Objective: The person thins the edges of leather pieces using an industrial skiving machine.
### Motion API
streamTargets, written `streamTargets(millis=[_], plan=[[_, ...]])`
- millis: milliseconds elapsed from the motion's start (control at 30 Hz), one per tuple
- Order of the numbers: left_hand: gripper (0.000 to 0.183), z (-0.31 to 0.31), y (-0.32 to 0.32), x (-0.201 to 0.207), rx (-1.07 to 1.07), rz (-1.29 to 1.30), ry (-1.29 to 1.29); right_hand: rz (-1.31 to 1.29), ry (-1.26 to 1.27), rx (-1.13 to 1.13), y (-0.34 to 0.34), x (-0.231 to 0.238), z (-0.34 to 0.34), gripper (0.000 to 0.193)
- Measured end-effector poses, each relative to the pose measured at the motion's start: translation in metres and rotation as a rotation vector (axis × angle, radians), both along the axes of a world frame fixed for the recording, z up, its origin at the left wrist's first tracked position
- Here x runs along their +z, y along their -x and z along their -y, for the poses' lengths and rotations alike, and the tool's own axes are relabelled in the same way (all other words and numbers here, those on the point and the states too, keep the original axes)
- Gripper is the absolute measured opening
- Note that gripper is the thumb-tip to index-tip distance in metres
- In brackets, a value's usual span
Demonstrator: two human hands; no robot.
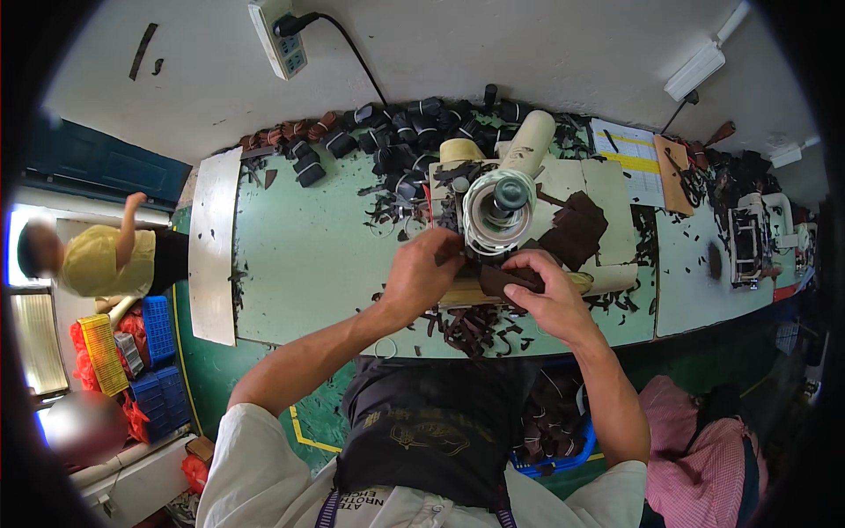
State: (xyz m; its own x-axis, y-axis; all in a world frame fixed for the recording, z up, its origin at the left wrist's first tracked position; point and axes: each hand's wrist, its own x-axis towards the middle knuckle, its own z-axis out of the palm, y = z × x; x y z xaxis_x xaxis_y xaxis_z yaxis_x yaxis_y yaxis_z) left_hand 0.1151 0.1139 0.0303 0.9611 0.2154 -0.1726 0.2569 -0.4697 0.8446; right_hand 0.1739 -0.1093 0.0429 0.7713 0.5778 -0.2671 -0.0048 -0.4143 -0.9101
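A light-coloured machine (532,136) stands on the table in front of me, with white bands looped round its head (497,211). My right hand (553,295) pinches a dark brown leather-like piece (503,280) between thumb and fingers, just below the machine head. On the other side, my left hand (421,275) is closed at the head's left edge, its fingertips on a small dark scrap of the same look; part of that grip is hidden. A stack of dark brown pieces (576,231) lies right of the machine head. Dark trimmings (471,330) are heaped at the table's near edge.
Banded black bundles (400,132) line the wall side of the green table (299,255). Scissors (687,176) lie on a brown board at right, near another machine (761,233). A blue basket (572,458) sits below me. A person in yellow (106,260) stands at left.
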Motion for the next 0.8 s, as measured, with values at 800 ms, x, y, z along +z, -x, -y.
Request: streamTargets(millis=[800], plan=[[0.06,0.019,0.077,0.029,-0.358,0.112,-0.104,-1.104,-0.971,-0.701,0.141,0.001,-0.074,0.04]])
